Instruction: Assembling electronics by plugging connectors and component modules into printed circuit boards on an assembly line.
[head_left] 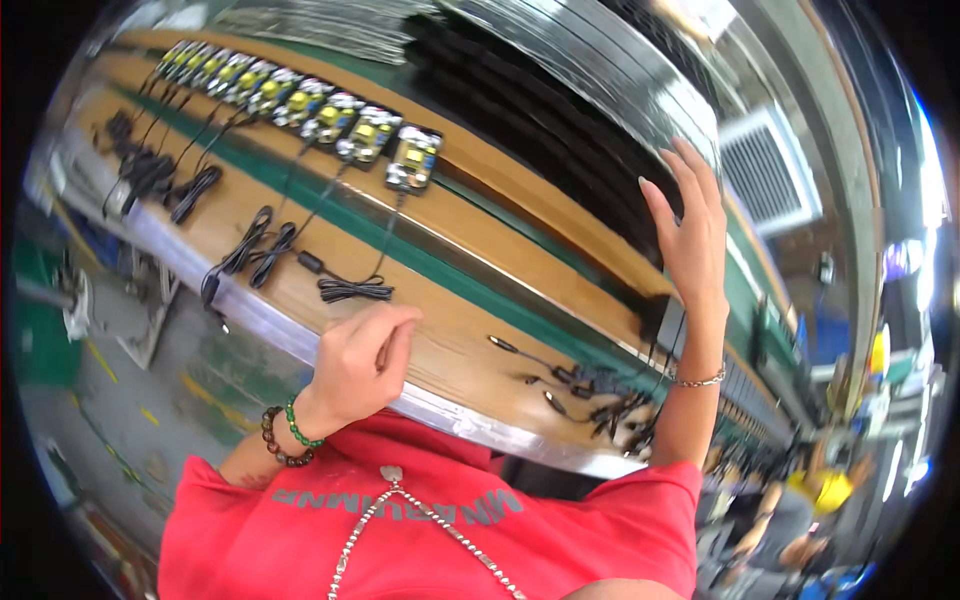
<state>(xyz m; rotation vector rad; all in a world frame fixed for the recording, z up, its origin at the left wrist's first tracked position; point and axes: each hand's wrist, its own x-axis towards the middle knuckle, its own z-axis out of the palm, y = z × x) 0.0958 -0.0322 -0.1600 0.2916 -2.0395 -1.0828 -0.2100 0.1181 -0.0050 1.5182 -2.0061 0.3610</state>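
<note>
My left hand (358,362) is held over the near edge of the wooden bench, its fingers curled into a fist with nothing showing in them. Just beyond it lies a coiled black cable (355,289), joined by its lead to a small circuit board (414,158) with yellow and white parts. My right hand (692,232) is raised with fingers spread and holds nothing I can see. It is nearest to a stack of long black pieces (560,120), beside shiny silver sheeting (640,70).
A row of similar circuit boards (270,92) runs along the raised wooden ledge to the far left, cables hanging down. More black cables with plugs (600,395) lie by my right forearm. A green strip (450,268) crosses the bench. Another person (790,510) is at the far right.
</note>
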